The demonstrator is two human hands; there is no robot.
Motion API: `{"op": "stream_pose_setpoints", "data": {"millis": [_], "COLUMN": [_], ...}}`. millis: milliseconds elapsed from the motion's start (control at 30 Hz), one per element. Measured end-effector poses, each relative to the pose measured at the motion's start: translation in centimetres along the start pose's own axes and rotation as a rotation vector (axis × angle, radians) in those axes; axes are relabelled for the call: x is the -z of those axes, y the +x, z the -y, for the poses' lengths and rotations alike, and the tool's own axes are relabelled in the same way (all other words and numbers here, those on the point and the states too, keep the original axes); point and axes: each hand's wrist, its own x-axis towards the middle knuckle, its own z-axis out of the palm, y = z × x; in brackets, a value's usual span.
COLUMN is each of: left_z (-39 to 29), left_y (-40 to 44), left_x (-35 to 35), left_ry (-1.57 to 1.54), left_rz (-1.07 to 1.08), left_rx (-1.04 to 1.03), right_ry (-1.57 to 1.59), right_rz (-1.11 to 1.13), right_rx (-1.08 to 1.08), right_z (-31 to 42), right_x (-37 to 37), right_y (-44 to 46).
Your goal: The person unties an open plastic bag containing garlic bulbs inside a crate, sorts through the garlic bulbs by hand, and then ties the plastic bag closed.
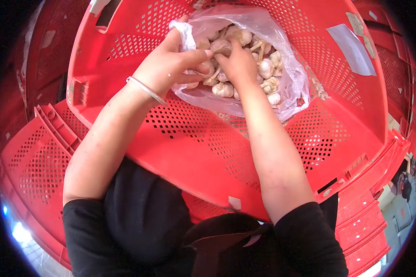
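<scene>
Inside a large red crate [189, 166] lies a translucent plastic bag [300, 78] with its mouth open, holding several garlic bulbs [266, 68]. My left hand [168, 60], with a bracelet at the wrist, is at the bag's left edge. White crumpled plastic, seemingly part of the bag, shows between its thumb and fingers, which are spread apart. My right hand [238, 64] reaches down among the bulbs, its fingers closed on a garlic bulb [221, 46] near the left fingertips.
More red crates stand at the left [37, 161] and in a stack at the lower right [360, 231]. A pale paper label [352, 50] is on the crate's right wall. Part of another person [406, 184] shows at the far right.
</scene>
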Motion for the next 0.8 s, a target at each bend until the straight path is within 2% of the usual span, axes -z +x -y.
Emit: {"op": "stream_pose_setpoints", "data": {"millis": [67,200,233,267,300,333,400,433,500,533,600,667,800], "left_z": [0.3,0.5,1.3,1.8,1.6,1.5,1.8,2.3,2.7,2.0,0.7,0.8,0.8], "left_y": [0.0,0.7,1.1,1.3,1.2,1.2,1.2,1.4,1.7,0.9,-0.2,0.0,0.2], "left_x": [0.2,0.7,0.7,0.8,0.8,1.0,1.3,1.2,0.9,0.3,-0.8,-1.1,-1.0], "left_ry": [-0.017,-0.061,-0.053,-0.047,-0.055,-0.063,0.039,-0.011,-0.038,0.021,-0.112,-0.109,0.030], "left_rz": [0.003,-0.016,-0.025,-0.037,-0.016,-0.025,0.054,0.064,0.193,0.213,0.392,0.409,0.440], "left_rx": [0.018,-0.018,-0.134,-0.245,-0.250,-0.251,-0.209,-0.226,-0.144,-0.143,-0.072,-0.076,-0.042], "right_ry": [-0.172,-0.094,-0.099,0.109,0.316,0.437,0.782,0.962,1.123,1.140,1.152,1.066,1.008], "right_rz": [0.125,0.061,0.058,0.085,0.114,0.134,0.183,0.293,0.327,0.308,0.292,0.291,0.313], "right_rx": [-0.090,0.028,0.033,0.021,0.009,-0.039,0.047,0.075,0.107,0.121,0.172,0.262,0.242], "right_z": [1.2,0.7,0.4,0.0,-0.2,-0.1,-0.3,-0.4,0.7,1.2,1.7,1.6,2.3], "right_x": [0.1,-0.1,0.3,0.7,1.4,2.1,3.9,4.6,6.8,7.5,8.3,8.7,9.6], "right_y": [0.5,0.7,0.5,0.0,-0.7,-1.6,-3.4,-4.0,-5.6,-6.1,-6.5,-6.3,-6.5]}}
